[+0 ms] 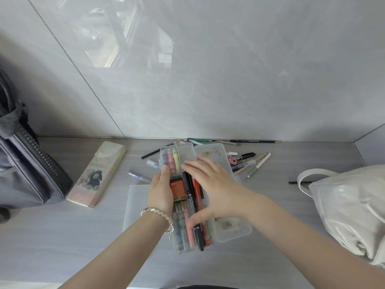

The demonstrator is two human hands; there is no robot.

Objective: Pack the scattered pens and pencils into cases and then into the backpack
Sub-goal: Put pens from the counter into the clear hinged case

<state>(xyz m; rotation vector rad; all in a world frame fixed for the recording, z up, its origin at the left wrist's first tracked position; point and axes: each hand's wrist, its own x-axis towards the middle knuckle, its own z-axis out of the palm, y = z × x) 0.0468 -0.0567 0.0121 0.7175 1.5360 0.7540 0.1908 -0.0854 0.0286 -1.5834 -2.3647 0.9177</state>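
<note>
Your left hand (161, 189) has its grip on the side of the clear case (187, 197) mid-counter — keep it braced. Your right hand (210, 184) lies flat and open, holding nothing, on the pens (192, 197) inside; press them level before closing the lid. Loose pencils (253, 163) wait behind, and the grey backpack (27, 163) stands far left.

The clear case (187, 155) holds pastel pink, yellow and blue markers, black and red pens, and an orange box marked 2B. Left of it lies a cream case (96, 174) with a sheep print; farther left, a grey backpack (25, 170); right, a white bag (352, 207).
</note>
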